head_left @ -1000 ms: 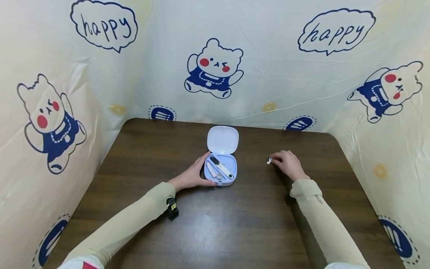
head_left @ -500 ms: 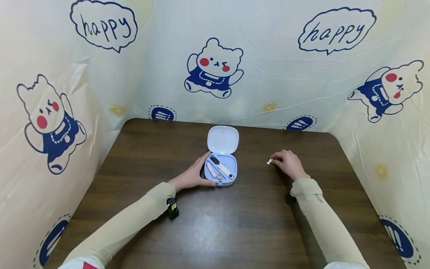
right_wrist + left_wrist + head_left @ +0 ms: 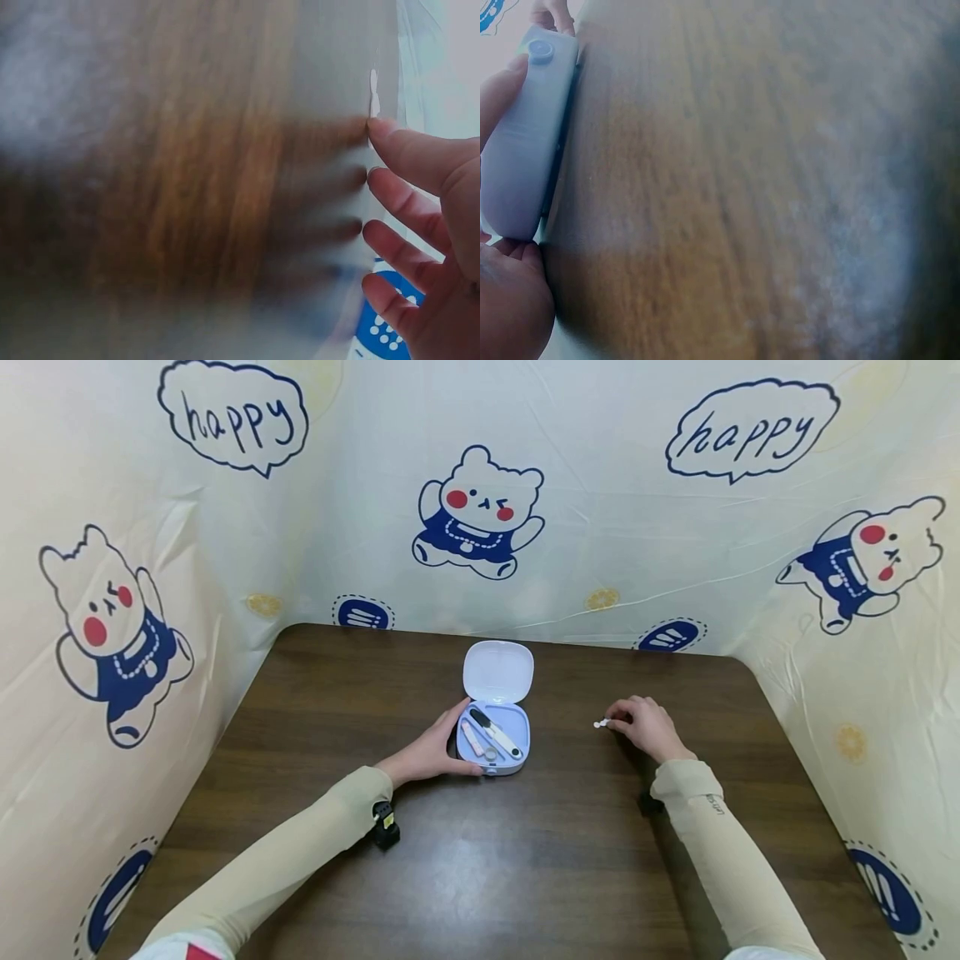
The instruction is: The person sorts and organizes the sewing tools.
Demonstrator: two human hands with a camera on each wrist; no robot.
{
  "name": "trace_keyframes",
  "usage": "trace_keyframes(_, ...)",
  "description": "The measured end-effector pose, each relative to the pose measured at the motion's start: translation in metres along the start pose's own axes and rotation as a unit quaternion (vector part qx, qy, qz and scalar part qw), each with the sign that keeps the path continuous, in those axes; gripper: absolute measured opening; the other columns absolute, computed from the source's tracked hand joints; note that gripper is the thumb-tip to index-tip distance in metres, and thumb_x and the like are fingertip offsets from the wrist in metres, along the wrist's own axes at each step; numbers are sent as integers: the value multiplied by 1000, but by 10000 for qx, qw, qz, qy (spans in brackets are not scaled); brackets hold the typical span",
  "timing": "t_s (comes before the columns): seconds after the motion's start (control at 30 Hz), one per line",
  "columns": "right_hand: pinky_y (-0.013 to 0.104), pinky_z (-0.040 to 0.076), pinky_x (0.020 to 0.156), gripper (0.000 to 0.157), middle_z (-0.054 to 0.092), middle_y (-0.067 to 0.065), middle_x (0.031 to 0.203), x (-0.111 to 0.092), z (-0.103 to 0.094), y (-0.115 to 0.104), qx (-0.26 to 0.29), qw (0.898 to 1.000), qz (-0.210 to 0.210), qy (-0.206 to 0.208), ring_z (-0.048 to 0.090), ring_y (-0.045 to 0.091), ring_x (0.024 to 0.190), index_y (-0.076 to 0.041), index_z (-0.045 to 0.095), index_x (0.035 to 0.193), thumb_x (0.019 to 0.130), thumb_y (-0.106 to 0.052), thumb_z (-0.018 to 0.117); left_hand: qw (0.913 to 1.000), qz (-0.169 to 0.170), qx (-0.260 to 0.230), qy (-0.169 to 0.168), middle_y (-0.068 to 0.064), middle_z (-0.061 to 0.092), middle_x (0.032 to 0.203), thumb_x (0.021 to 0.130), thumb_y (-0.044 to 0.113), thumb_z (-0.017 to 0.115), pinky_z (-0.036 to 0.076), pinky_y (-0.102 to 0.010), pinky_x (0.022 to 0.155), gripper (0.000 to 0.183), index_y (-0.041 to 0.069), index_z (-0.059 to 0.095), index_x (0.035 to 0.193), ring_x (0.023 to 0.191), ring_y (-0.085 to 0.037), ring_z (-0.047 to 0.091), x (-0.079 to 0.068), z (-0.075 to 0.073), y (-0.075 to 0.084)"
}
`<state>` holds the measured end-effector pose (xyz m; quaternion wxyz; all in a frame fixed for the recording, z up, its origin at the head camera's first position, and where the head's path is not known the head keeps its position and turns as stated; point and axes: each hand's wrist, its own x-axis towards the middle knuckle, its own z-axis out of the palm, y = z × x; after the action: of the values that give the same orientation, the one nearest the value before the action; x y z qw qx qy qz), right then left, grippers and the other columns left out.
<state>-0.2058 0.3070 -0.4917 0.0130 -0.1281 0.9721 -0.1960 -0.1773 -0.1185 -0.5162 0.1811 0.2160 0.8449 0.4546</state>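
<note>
A light-blue case (image 3: 513, 718) stands on the table with its lid (image 3: 498, 672) raised. My left hand (image 3: 432, 750) grips it by the left side, the thumb at the front near a round button (image 3: 541, 51). Inside lie a black-and-white pen-like tool (image 3: 495, 733), a small pale pink stick (image 3: 472, 738) and a small round piece (image 3: 491, 753). To the right, my right hand (image 3: 643, 725) pinches a tiny white two-lobed piece (image 3: 598, 724) at tabletop level. In the right wrist view its thumb covers the near end of that piece, while the other fingertips reach the tabletop.
The brown wooden table (image 3: 465, 860) extends around the case and both hands. A printed cloth (image 3: 600, 543) with bears hangs along the back and both sides of the table.
The tiny white piece has tipped from a slant to lying flatter under the right fingertips, which have shifted slightly. The left hand and the case have stayed put.
</note>
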Motion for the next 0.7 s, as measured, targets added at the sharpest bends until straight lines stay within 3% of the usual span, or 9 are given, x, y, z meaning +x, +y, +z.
trace_keyframes(0.43,59,41,89,8,67,7,95,-5,0,3,242,9997,-51,-9,56,35,97,-13,73,91,92,-17,81,10000,25,-22,-7,-12,15,172,80,44,91,22,-52,125,125,22,5,169,157,-29,18,-1,-1,1)
trace_keyframes(0.7,59,37,93,11,70,2,87,-7,2,4,388,9992,40,69,57,34,96,-14,72,86,93,-17,80,10000,25,-49,-6,-12,15,172,80,44,91,22,-52,125,125,22,5,169,157,-29,18,-2,-1,2)
